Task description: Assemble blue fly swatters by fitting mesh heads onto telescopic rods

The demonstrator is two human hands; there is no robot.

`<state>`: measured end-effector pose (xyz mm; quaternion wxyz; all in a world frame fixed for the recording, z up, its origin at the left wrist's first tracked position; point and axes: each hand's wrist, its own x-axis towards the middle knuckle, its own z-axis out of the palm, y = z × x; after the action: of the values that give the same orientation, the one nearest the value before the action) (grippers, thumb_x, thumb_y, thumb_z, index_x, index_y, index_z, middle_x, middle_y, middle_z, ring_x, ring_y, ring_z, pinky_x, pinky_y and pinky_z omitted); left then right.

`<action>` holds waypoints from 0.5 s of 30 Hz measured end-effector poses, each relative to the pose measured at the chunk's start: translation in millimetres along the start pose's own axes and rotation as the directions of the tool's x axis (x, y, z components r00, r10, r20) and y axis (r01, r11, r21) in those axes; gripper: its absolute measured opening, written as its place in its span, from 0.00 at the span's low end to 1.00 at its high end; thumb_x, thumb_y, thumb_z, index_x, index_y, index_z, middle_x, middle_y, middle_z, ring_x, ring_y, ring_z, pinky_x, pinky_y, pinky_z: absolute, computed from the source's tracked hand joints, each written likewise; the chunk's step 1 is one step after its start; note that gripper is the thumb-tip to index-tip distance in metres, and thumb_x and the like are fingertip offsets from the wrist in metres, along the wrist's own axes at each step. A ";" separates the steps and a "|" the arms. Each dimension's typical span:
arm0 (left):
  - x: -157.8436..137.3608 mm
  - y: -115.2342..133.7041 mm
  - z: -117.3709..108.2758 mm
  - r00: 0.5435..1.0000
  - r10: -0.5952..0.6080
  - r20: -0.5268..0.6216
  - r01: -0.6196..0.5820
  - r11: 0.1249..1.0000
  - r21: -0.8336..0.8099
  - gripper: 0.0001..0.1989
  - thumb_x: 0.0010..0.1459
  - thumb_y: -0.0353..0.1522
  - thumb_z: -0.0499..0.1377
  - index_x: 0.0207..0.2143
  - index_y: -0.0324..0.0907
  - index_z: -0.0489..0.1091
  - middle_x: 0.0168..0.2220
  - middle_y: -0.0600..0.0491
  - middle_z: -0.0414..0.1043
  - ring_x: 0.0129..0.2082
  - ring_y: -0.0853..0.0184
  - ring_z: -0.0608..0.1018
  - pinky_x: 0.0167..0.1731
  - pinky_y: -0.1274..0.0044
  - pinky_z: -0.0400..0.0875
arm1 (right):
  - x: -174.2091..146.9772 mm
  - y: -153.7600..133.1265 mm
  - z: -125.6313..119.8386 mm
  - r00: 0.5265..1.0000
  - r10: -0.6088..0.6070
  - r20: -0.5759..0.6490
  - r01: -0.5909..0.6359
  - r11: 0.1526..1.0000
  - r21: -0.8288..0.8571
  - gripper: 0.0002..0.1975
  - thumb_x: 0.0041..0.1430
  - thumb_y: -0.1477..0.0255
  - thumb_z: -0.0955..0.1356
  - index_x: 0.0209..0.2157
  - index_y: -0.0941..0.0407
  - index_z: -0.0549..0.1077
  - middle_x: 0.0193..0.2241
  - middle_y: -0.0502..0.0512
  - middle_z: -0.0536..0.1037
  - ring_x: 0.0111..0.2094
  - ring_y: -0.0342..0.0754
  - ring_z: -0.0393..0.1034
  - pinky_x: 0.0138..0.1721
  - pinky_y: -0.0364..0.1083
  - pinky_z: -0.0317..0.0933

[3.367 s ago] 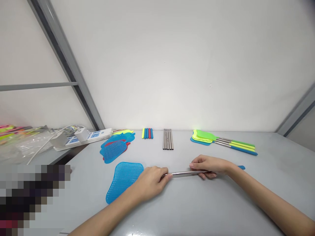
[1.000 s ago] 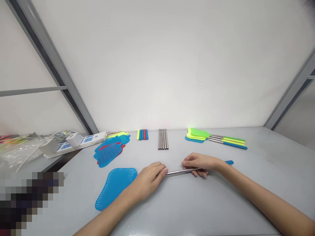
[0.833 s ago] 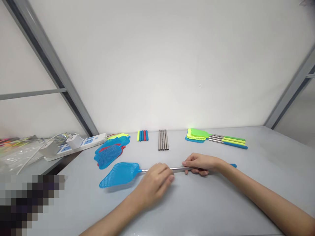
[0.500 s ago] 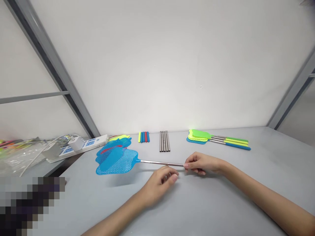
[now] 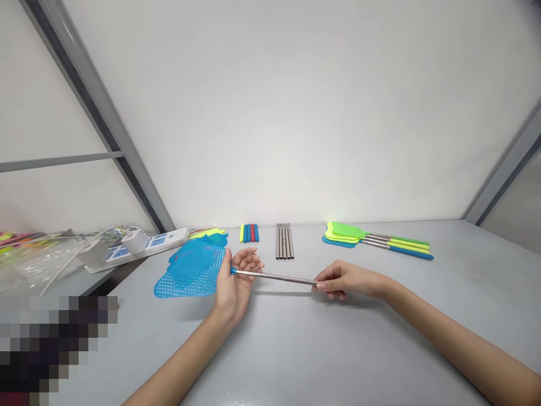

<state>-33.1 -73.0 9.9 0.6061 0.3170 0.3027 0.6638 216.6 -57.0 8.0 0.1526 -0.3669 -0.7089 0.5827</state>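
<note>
A blue fly swatter is held level above the grey table, its mesh head to the left and its metal rod pointing right. My right hand pinches the rod near its right end, and the fingertips hide the very end. At the swatter's blue neck is my left hand, palm turned up. Its thumb overlaps the head's edge, and its loosely curled fingers are apart behind the rod, not closed round it. Beneath and behind this head lie more blue swatter heads, partly covered.
Short coloured handles and several metal rods lie in rows near the wall. Fly swatters with long handles are stacked to the right. At the left, a power strip with adapters sits near plastic bags.
My left hand has moved left from below the rod to the swatter's neck, turning palm up and opening its fingers. My right hand keeps its pinch on the rod.
</note>
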 end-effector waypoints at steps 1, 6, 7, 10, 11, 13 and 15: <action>1.4 0.3 -1.0 1.000 0.002 -0.021 -0.003 1.000 -0.023 0.21 0.58 0.41 0.44 0.31 0.33 0.68 0.26 0.49 0.66 0.26 0.68 0.71 0.28 0.77 0.69 | 0.1 -1.1 3.9 1.000 0.011 0.014 -0.011 1.000 0.029 0.15 0.50 0.63 0.66 0.33 0.62 0.73 0.20 0.50 0.66 0.19 0.36 0.55 0.22 0.38 0.51; 8.7 3.9 -5.4 0.981 -0.136 -0.140 0.109 0.977 -0.185 0.15 0.60 0.30 0.42 0.26 0.33 0.63 0.17 0.57 0.53 0.15 0.78 0.61 0.11 0.88 0.57 | 4.1 2.3 41.0 0.984 0.070 0.164 -0.122 0.933 0.337 0.12 0.53 0.67 0.63 0.32 0.62 0.70 0.18 0.48 0.66 0.14 0.35 0.57 0.18 0.38 0.51; 9.6 5.4 -5.8 0.972 -0.177 -0.156 0.141 0.966 -0.217 0.15 0.60 0.29 0.42 0.25 0.33 0.62 0.16 0.59 0.51 0.14 0.80 0.59 0.09 0.89 0.53 | 5.4 4.4 50.3 0.974 0.065 0.219 -0.152 0.900 0.409 0.11 0.53 0.68 0.63 0.32 0.62 0.70 0.18 0.48 0.66 0.14 0.35 0.58 0.17 0.37 0.52; 9.2 8.4 -4.3 0.957 -0.248 -0.153 0.202 0.943 -0.265 0.14 0.60 0.30 0.43 0.27 0.33 0.61 0.17 0.61 0.47 0.12 0.81 0.55 0.07 0.91 0.50 | 8.8 10.4 73.6 0.922 0.004 0.388 -0.244 0.782 0.574 0.10 0.53 0.71 0.63 0.36 0.62 0.69 0.20 0.51 0.69 0.17 0.38 0.64 0.20 0.39 0.56; 8.2 8.5 -2.9 0.953 -0.264 -0.151 0.216 0.937 -0.274 0.13 0.60 0.31 0.43 0.27 0.33 0.60 0.17 0.60 0.47 0.12 0.81 0.55 0.07 0.90 0.50 | 9.7 11.9 78.4 0.907 -0.035 0.419 -0.257 0.742 0.619 0.11 0.52 0.73 0.64 0.38 0.62 0.68 0.22 0.51 0.70 0.19 0.39 0.65 0.22 0.39 0.58; 6.3 7.5 0.2 0.942 -0.284 -0.178 0.226 0.930 -0.290 0.13 0.60 0.34 0.45 0.26 0.35 0.59 0.18 0.59 0.49 0.13 0.80 0.56 0.07 0.90 0.52 | 11.1 13.5 82.5 0.900 -0.085 0.427 -0.257 0.688 0.678 0.15 0.50 0.77 0.65 0.43 0.59 0.66 0.26 0.52 0.71 0.22 0.39 0.67 0.25 0.41 0.60; 5.6 6.5 2.4 0.924 -0.285 -0.255 0.205 0.932 -0.297 0.13 0.59 0.36 0.46 0.25 0.37 0.56 0.20 0.57 0.53 0.15 0.78 0.59 0.09 0.88 0.58 | 12.0 13.2 80.3 0.904 -0.094 0.417 -0.257 0.659 0.707 0.17 0.51 0.76 0.64 0.45 0.58 0.65 0.26 0.52 0.71 0.21 0.38 0.66 0.25 0.40 0.59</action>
<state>-35.5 -67.9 16.8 0.6700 0.0901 0.3355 0.6561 161.2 -105.3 -29.0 0.1069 -0.1700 -0.4043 0.8923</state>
